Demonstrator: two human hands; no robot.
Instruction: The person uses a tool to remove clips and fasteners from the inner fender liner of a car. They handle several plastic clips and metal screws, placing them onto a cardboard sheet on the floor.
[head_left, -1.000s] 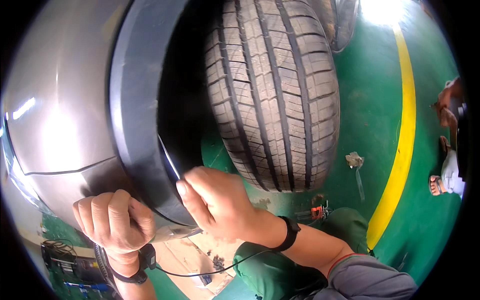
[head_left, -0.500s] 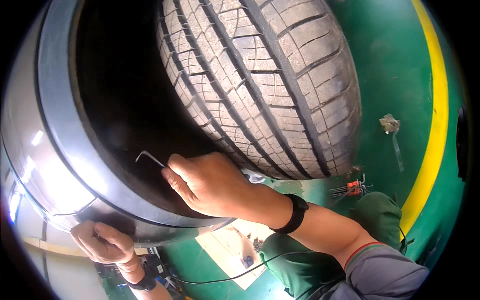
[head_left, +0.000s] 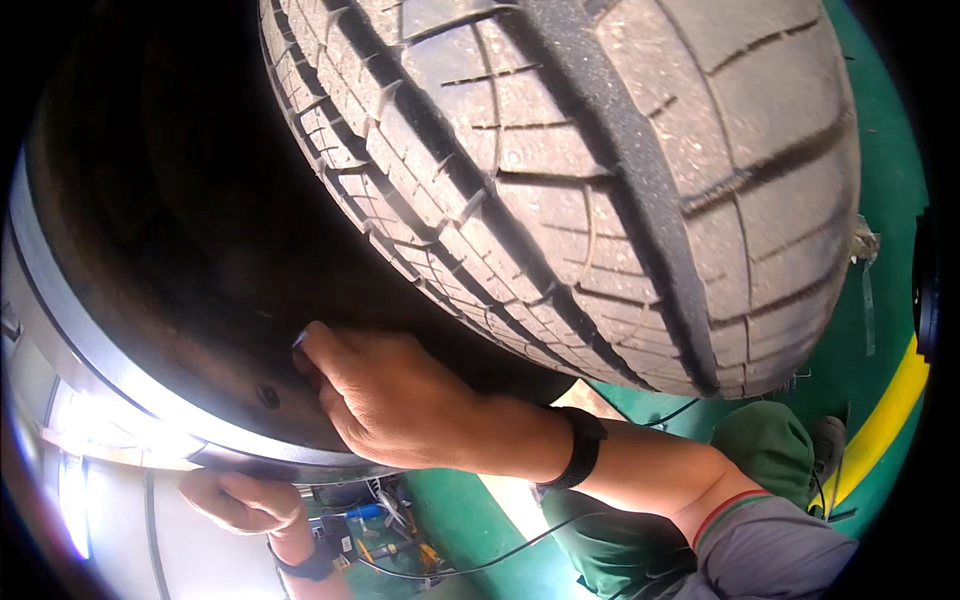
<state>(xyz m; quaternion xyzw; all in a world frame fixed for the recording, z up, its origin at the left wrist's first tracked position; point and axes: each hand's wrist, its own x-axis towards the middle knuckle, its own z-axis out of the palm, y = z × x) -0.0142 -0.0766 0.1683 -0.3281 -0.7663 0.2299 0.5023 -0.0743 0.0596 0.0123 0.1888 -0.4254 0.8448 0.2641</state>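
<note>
While your right hand (head_left: 385, 400) curls beside the dark wheel-arch liner (head_left: 190, 310) and your left hand (head_left: 240, 502) below, I cannot tell what either holds; the liner seems light, bendy, best held by its edge

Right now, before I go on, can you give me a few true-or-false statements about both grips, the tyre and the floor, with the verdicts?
1. The dusty grey grooved rubber tyre shows its tread to the camera. True.
2. The bare left-hand grip rests on the tyre. False: it is by the lower edge of the curved grey arch trim.
3. The bare right-hand grip shows in front of the dark wheel-arch liner. True.
4. The wide painted stripe on the smooth floor is red. False: the stripe is yellow, the floor green.
5. A black wristband circles the right wrist. True.
</note>
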